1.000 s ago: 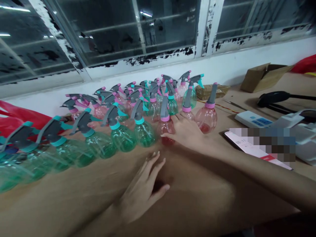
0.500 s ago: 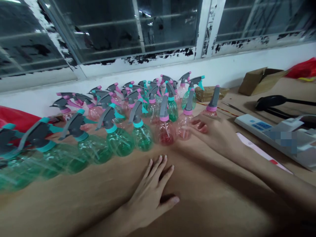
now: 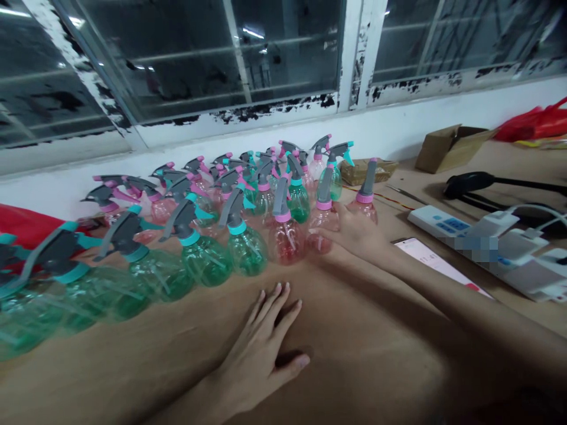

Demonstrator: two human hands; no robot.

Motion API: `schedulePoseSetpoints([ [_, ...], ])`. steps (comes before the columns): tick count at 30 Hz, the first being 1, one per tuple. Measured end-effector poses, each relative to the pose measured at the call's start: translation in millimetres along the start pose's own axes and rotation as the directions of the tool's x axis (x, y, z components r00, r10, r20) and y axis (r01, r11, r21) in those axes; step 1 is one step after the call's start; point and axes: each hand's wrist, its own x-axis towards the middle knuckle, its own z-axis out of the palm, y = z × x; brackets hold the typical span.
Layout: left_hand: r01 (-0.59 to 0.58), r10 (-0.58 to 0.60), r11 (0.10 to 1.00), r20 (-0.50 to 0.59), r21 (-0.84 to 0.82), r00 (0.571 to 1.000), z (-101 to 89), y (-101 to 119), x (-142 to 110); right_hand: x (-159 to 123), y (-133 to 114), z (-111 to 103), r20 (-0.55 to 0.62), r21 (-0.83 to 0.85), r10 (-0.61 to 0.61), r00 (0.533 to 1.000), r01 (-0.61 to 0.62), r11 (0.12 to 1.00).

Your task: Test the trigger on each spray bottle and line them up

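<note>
Many small spray bottles stand in rows on the brown table (image 3: 376,354) below the window, green ones (image 3: 245,248) at the left and pink ones (image 3: 286,239) at the right. My right hand (image 3: 354,233) reaches into the right end of the front row. It curls round the lower body of the rightmost pink spray bottle (image 3: 367,198), and its fingertips touch the neighbouring pink bottle (image 3: 319,227). My left hand (image 3: 261,342) lies flat on the table in front of the bottles, fingers stretched out and holding nothing.
At the right lie a white power strip (image 3: 443,224), a white device with cables (image 3: 522,265), a red-and-white card (image 3: 434,262) and a black tool (image 3: 469,180). A cardboard box (image 3: 447,147) and red bags (image 3: 531,121) sit by the wall. Another red bag (image 3: 26,224) is at the far left.
My right hand went from the middle pink bottles to the rightmost one and drew it left against the row. The left hand stayed flat. The view shifted slightly.
</note>
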Motion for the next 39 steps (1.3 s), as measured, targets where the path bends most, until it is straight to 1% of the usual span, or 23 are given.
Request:
schedulePoseSetpoints([
  [3,0.002,-0.001,1.0,0.023,-0.019,1.0,-2.0,0.6,1.1,-3.3,0.6,-3.3,0.016,-0.017,-0.007,1.0,0.007,1.0],
  [6,0.059,-0.057,0.994,0.025,-0.087,0.998,-10.5,1.9,5.2,-12.6,3.6,-7.1,0.036,-0.026,-0.029,0.999,0.03,0.999],
  [9,0.153,-0.163,0.961,-0.025,-0.229,0.986,-28.3,5.0,12.9,-29.1,4.2,-11.2,0.046,-0.03,-0.063,0.997,0.064,0.997],
  [11,0.192,-0.221,0.932,-0.062,-0.308,0.973,-41.5,7.6,19.8,-43.4,1.5,-15.1,0.043,-0.031,-0.081,0.996,0.083,0.996],
  [13,0.204,-0.248,0.904,-0.071,-0.377,0.966,-51.9,10.3,27.7,-58.4,-4.0,-20.2,0.041,-0.023,-0.105,0.994,0.106,0.994],
  [15,0.183,-0.254,0.877,-0.105,-0.444,0.962,-58.2,13.3,36.0,-72.1,-11.4,-25.3,0.042,-0.011,-0.128,0.991,0.129,0.992],
  [17,0.138,-0.245,0.859,-0.158,-0.494,0.957,-61.5,17.0,44.0,-83.1,-19.7,-29.2,0.07,0.021,-0.157,0.985,0.156,0.987],
  [19,0.096,-0.23,0.851,-0.201,-0.516,0.952,-64.2,21.5,50.6,-91.0,-28.5,-30.7,0.092,0.092,-0.191,0.977,0.182,0.979],
  [22,0.026,-0.205,0.817,-0.249,-0.576,0.946,-69.4,28.1,55.3,-98.0,-43.4,-28.2,0.082,0.243,-0.245,0.966,0.219,0.945],
  [26,-0.024,-0.223,0.736,-0.276,-0.676,0.935,-76.3,31.4,49.7,-100.1,-66.1,-19.3,0.094,0.482,-0.304,0.948,0.224,0.847],
  [29,-0.025,-0.263,0.707,-0.296,-0.707,0.918,-77.8,27.3,39.7,-97.8,-82.3,-11.1,0.121,0.592,-0.337,0.933,0.205,0.78],
  [31,0.002,-0.31,0.712,-0.312,-0.703,0.898,-77.3,22.4,31.8,-96.0,-92.3,-5.1,0.123,0.629,-0.339,0.933,0.191,0.754],
  [34,0.035,-0.365,0.73,-0.346,-0.683,0.864,-76.6,14.6,20.5,-94.9,-106.9,4.6,0.108,0.633,-0.316,0.943,0.18,0.753],
  [37,-0.003,-0.365,0.741,-0.406,-0.672,0.838,-77.6,7.2,12.4,-94.7,-120.5,13.8,0.055,0.635,-0.32,0.946,0.214,0.742],
  [39,-0.018,-0.356,0.744,-0.418,-0.668,0.836,-79.4,1.8,9.2,-93.8,-127.4,18.5,0.025,0.643,-0.343,0.939,0.247,0.725],
])
